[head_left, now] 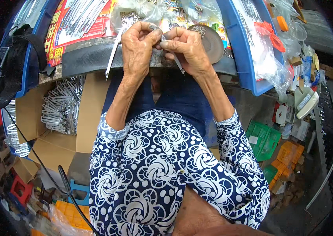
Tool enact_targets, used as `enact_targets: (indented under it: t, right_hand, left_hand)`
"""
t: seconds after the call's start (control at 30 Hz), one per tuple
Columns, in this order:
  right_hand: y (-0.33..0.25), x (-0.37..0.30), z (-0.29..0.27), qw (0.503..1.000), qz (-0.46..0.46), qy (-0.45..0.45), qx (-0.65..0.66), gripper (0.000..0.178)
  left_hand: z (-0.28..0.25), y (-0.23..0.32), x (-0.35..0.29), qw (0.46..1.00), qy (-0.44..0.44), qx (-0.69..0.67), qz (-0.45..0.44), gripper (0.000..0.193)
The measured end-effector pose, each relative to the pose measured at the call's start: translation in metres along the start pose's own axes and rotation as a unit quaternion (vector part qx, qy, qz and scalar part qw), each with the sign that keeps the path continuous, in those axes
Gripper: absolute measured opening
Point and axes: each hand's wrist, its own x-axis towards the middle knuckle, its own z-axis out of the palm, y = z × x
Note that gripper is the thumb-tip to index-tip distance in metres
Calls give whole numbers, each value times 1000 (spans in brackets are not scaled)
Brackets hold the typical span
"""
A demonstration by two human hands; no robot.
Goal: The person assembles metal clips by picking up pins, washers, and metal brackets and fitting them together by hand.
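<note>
Close together over the front edge of the bench are my two hands, fingertips almost meeting. My left hand (137, 47) is closed in a pinch, and a thin silvery metal strip (113, 56) hangs down from it past the bench edge. My right hand (190, 48) pinches too, with another narrow metal strip (179, 64) slanting down below its fingers. A small metal part shows between the fingertips, but the fingers hide its form. I cannot tell whether the two strips are joined. Beside my right hand sits a round brown dish (213, 46) with small metal pieces in it.
Metal strips lie on a red printed sheet (101, 32). Clear plastic bags (144, 11) of small parts are behind my hands. Blue trays (249, 78) flank the bench. A cardboard box (62, 144) full of strips stands below left, a green crate (261, 137) below right.
</note>
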Motion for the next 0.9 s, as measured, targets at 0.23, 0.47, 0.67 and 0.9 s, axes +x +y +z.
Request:
enact_targets:
  t: [0.23,0.47,0.67,0.9]
  right_hand:
    - [-4,-8,-1,999,-12,-4,-42,13]
    - [0,-13,2,991,-68,22,-109,11]
    - [-7,-18,2,993,-24,-10,-117,11]
    - [1,-14,1,999,-31,7,33,13]
  left_hand:
    - [1,-6,1,998,-26,-50,-35,6]
    - [2,-3,-1,990,-46,-92,-93,7]
    - [3,-5,-3,998,-61,24,-21,6]
    - [4,-7,1,996,-31,-53,-58,5]
